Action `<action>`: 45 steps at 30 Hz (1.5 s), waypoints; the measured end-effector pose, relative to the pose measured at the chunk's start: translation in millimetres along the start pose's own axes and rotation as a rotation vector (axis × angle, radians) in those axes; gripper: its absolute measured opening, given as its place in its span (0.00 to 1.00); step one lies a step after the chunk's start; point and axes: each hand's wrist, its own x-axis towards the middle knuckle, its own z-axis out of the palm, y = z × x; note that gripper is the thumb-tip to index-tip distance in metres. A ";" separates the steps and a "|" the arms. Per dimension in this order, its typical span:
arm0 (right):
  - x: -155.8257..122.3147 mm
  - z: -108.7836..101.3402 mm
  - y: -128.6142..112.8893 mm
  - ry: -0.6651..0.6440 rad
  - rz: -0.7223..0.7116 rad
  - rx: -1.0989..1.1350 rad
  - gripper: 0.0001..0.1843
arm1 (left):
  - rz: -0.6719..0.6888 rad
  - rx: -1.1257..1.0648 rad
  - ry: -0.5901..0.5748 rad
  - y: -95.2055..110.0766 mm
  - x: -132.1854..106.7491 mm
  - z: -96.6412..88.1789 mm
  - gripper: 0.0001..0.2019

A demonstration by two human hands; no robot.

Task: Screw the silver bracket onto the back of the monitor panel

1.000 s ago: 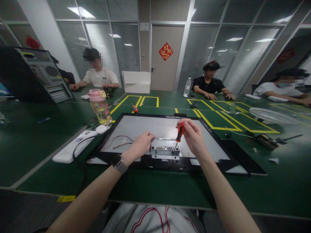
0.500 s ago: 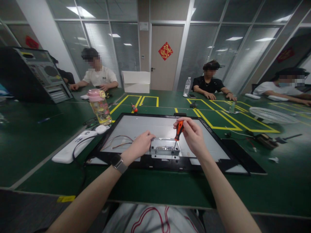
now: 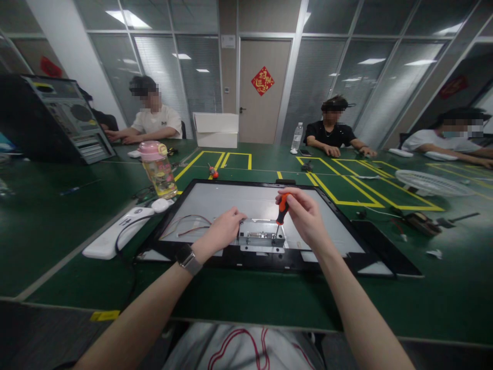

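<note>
A flat monitor panel (image 3: pixel 231 198) with a black frame lies back-up on the green table. A small metal box (image 3: pixel 262 237) sits on its near edge. My right hand (image 3: pixel 306 216) is closed round an orange-and-black screwdriver (image 3: pixel 282 209), held upright with its tip on the box's right end. My left hand (image 3: pixel 223 231), with a watch on the wrist, rests curled against the box's left side and steadies it. Thin coloured wires (image 3: pixel 188 226) run across the panel to the left of that hand.
A pink-lidded bottle (image 3: pixel 157 169), a white power strip (image 3: pixel 115 234) and a computer case (image 3: pixel 57 118) stand to the left. Behind are a white box (image 3: pixel 216 129), a second red screwdriver (image 3: pixel 212 172) and a water bottle (image 3: pixel 297 137). A fan grille (image 3: pixel 431 182) lies right. Three people sit around the table.
My right hand has shifted slightly up and left on the screwdriver, regripping its handle. My left hand has stayed on the box. The person at the back left has drawn their arms in.
</note>
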 end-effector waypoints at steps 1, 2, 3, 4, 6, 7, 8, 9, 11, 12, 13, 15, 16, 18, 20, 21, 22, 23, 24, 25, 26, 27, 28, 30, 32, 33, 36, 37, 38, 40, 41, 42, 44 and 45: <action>-0.2 0.9 -1.1 -0.016 0.000 0.013 0.09 | -0.004 0.006 -0.005 1.0 -0.2 -1.0 0.19; -0.4 1.8 -2.3 -0.031 0.003 0.027 0.10 | -0.007 0.011 -0.010 2.1 -0.3 -2.0 0.19; -0.5 2.7 -3.6 -0.045 0.008 0.042 0.11 | -0.011 0.016 -0.016 3.3 -0.4 -3.1 0.19; -0.5 3.5 -4.8 -0.058 0.015 0.056 0.11 | -0.015 0.020 -0.022 4.3 -0.4 -4.1 0.19; -0.3 4.5 -6.8 -0.076 0.032 0.081 0.11 | -0.020 0.025 -0.031 5.7 -0.3 -5.3 0.19; -0.2 4.6 -7.3 -0.081 0.039 0.090 0.12 | -0.020 0.026 -0.032 5.9 -0.3 -5.6 0.19; 0.0 4.5 -7.6 -0.084 0.043 0.094 0.12 | -0.020 0.027 -0.032 5.9 -0.3 -5.5 0.19; 0.1 4.2 -7.4 -0.084 0.046 0.092 0.12 | -0.020 0.028 -0.030 5.6 -0.4 -5.3 0.19; 0.2 3.2 -5.8 -0.076 0.038 0.068 0.11 | -0.019 0.029 -0.023 4.7 -0.3 -4.3 0.19; 0.2 2.7 -4.5 -0.067 0.031 0.049 0.11 | -0.019 0.026 -0.019 4.1 -0.3 -3.8 0.19; 0.1 2.3 -3.1 -0.057 0.026 0.028 0.10 | -0.017 0.022 -0.017 3.5 -0.3 -3.4 0.19; 0.0 1.9 0.0 -0.023 0.017 -0.015 0.08 | -0.011 0.011 -0.013 2.8 -0.2 -3.0 0.19; 0.1 1.8 1.4 -0.003 0.010 -0.037 0.07 | -0.007 0.006 -0.016 2.8 -0.3 -3.1 0.19; 0.4 1.4 3.4 0.039 -0.015 -0.085 0.06 | -0.005 0.000 -0.019 3.3 -0.4 -3.9 0.19; 0.9 0.5 4.5 0.072 -0.049 -0.132 0.06 | -0.010 -0.001 -0.023 4.0 -0.4 -4.6 0.19; 1.2 -0.1 4.7 0.080 -0.058 -0.150 0.06 | -0.015 0.001 -0.027 4.2 -0.3 -4.8 0.19; 1.5 -0.8 4.7 0.084 -0.063 -0.162 0.05 | -0.021 0.004 -0.031 4.2 -0.1 -4.8 0.19; 1.7 -1.5 4.6 0.085 -0.064 -0.168 0.06 | -0.026 0.006 -0.035 4.0 0.1 -4.5 0.19; 1.8 -2.0 4.3 0.083 -0.063 -0.167 0.08 | -0.029 0.008 -0.037 3.5 0.3 -4.0 0.19; 1.9 -2.4 4.0 0.079 -0.062 -0.161 0.10 | -0.028 0.009 -0.036 3.0 0.5 -3.5 0.19; 1.9 -2.7 3.6 0.072 -0.059 -0.149 0.11 | -0.026 0.011 -0.034 2.5 0.5 -3.1 0.19; 1.8 -2.8 3.3 0.067 -0.055 -0.135 0.12 | -0.023 0.013 -0.032 2.2 0.4 -2.8 0.19; 1.6 -2.7 3.1 0.059 -0.049 -0.122 0.12 | -0.020 0.014 -0.030 2.2 0.1 -2.9 0.19; 1.3 -2.6 3.0 0.052 -0.043 -0.105 0.12 | -0.023 0.017 -0.030 2.9 -0.6 -3.6 0.19; 1.0 -2.3 3.4 0.049 -0.040 -0.103 0.11 | -0.028 0.013 -0.029 3.9 -1.2 -4.4 0.18; 1.0 -2.2 3.6 0.048 -0.040 -0.107 0.09 | -0.028 0.011 -0.026 4.0 -1.4 -4.5 0.19; 1.2 -1.7 3.7 0.053 -0.049 -0.126 0.06 | -0.016 0.014 -0.018 2.8 -1.4 -3.0 0.19; 1.4 -1.5 3.5 0.064 -0.056 -0.133 0.05 | -0.013 0.015 -0.016 1.9 -1.2 -2.2 0.19; 1.6 -1.2 3.1 0.080 -0.062 -0.140 0.04 | -0.010 0.014 -0.014 1.1 -0.9 -1.6 0.19; 1.9 -0.3 2.0 0.126 -0.071 -0.162 0.04 | -0.008 0.006 -0.011 -0.1 -0.4 -0.9 0.18; 1.9 0.3 1.3 0.153 -0.079 -0.180 0.04 | -0.010 0.002 -0.011 -0.4 -0.1 -0.9 0.18; 1.7 1.0 0.4 0.177 -0.089 -0.203 0.04 | -0.013 -0.001 -0.013 -0.5 0.0 -1.1 0.18; 1.1 2.4 -1.6 0.203 -0.112 -0.256 0.05 | -0.021 -0.004 -0.019 -0.3 0.0 -1.6 0.18; 0.6 3.0 -2.6 0.199 -0.121 -0.271 0.06 | -0.021 -0.005 -0.018 -0.2 -0.1 -1.7 0.18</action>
